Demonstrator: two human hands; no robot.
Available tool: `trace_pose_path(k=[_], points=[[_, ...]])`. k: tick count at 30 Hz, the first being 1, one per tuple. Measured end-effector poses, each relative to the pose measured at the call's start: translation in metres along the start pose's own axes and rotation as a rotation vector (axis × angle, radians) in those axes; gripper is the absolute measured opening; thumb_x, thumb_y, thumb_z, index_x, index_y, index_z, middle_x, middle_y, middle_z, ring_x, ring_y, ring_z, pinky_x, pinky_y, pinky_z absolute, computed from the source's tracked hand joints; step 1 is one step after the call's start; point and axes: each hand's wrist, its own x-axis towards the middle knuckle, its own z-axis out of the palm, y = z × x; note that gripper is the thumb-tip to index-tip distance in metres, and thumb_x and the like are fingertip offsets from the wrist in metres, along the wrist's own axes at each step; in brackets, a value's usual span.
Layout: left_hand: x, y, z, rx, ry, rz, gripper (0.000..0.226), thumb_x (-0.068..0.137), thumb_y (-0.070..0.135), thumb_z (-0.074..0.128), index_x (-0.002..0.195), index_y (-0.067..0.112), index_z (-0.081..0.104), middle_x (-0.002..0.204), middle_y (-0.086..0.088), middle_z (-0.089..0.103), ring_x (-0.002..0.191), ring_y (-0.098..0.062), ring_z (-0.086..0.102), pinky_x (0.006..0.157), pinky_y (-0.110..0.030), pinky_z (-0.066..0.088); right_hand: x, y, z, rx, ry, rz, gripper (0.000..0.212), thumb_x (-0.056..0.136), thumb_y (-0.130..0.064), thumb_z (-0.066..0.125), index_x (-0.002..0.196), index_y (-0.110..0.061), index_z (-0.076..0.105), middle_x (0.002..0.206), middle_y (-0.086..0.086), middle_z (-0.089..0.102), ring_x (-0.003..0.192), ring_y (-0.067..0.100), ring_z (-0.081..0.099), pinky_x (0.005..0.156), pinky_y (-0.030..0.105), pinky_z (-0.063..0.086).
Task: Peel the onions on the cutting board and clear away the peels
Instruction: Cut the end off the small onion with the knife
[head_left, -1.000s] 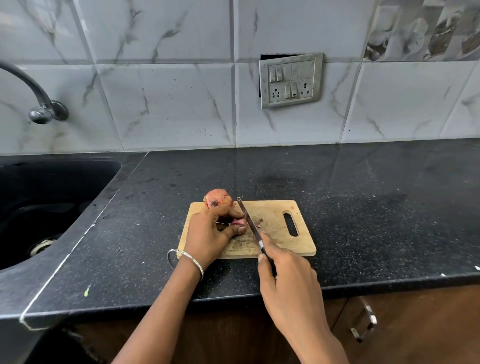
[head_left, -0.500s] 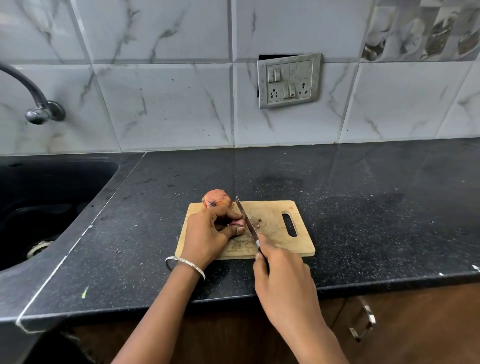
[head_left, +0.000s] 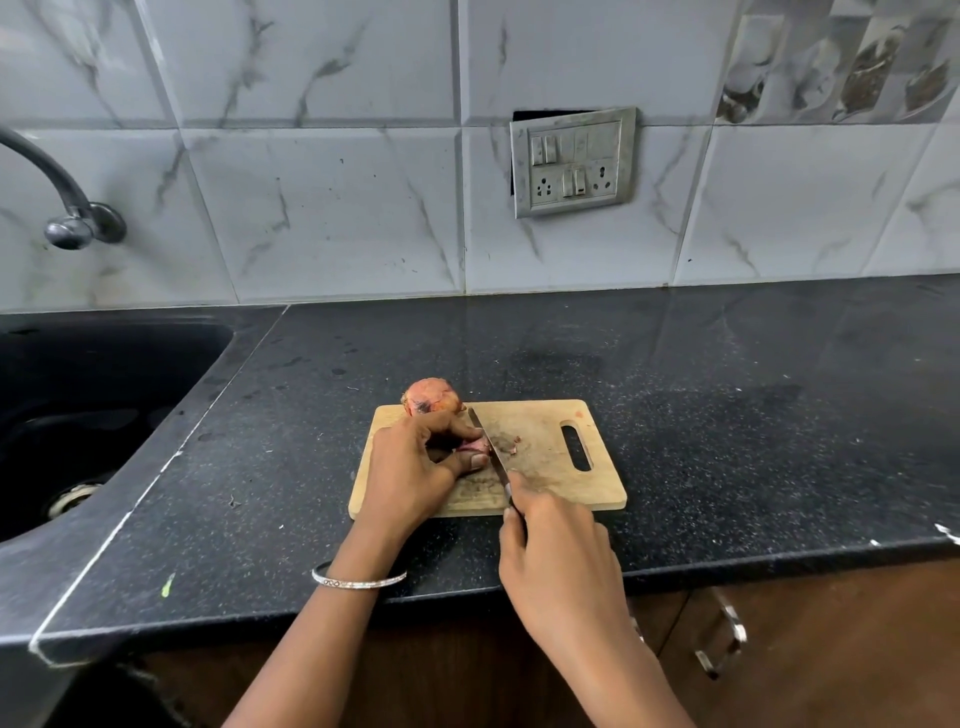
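Pinning a small onion (head_left: 474, 446) to the cutting board (head_left: 550, 483) at frame centre, the left hand (head_left: 415, 475) clamps it so the knife (head_left: 491, 452), gripped by the right hand (head_left: 558, 564), can trim its end. A second onion (head_left: 434, 397), unpeeled, waits at the board's upper left edge, clear of the blade.

the right hand (head_left: 558, 564) has slid forward along the knife (head_left: 488, 447) over the last second, its fingertips now over the near edge of the cutting board (head_left: 540, 457) at centre frame; the bangle (head_left: 358, 579) has slipped down the left wrist.
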Motion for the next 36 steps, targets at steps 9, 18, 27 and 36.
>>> trace_pose_path(k=[9, 18, 27, 36], points=[[-0.002, -0.001, -0.003, 0.114, -0.027, 0.083, 0.028, 0.073, 0.016, 0.087, 0.087, 0.026, 0.065, 0.089, 0.016, 0.071, 0.079, -0.001, 0.065, 0.073, -0.012, 0.050, 0.007, 0.008, -0.012, 0.057, 0.045, 0.059, 0.046, 0.104, -0.033, 0.043, 0.150, -0.034, 0.042, 0.128, -0.007, 0.066, 0.117, 0.022, 0.062, 0.089, 0.036, 0.049], [-0.002, -0.002, -0.004, 0.122, -0.076, 0.105, 0.043, 0.076, 0.010, 0.085, 0.113, 0.025, 0.069, 0.102, 0.012, 0.070, 0.087, 0.001, 0.064, 0.078, -0.004, 0.044, 0.046, 0.031, -0.014, 0.002, 0.205, 0.045, 0.039, 0.097, -0.028, 0.055, 0.135, -0.033, 0.058, 0.111, -0.002, 0.071, 0.101, 0.026, 0.067, 0.075, 0.035, 0.050], [-0.003, 0.000, -0.004, 0.057, -0.047, 0.098, 0.032, 0.080, -0.001, 0.080, 0.106, 0.017, 0.072, 0.099, 0.016, 0.069, 0.092, 0.012, 0.063, 0.078, 0.000, 0.045, 0.083, 0.050, 0.005, -0.186, 0.234, 0.025, 0.038, 0.097, -0.029, 0.059, 0.135, -0.032, 0.061, 0.115, 0.000, 0.061, 0.110, 0.023, 0.053, 0.090, 0.042, 0.044], [-0.002, -0.004, -0.001, 0.044, -0.051, 0.097, 0.031, 0.081, 0.009, 0.083, 0.108, 0.019, 0.071, 0.097, 0.013, 0.073, 0.090, 0.006, 0.068, 0.081, -0.004, 0.049, 0.081, 0.035, 0.017, -0.376, 0.427, -0.129, 0.023, 0.092, -0.038, 0.066, 0.110, -0.026, 0.074, 0.109, -0.004, 0.067, 0.102, 0.020, 0.057, 0.083, 0.041, 0.036]])
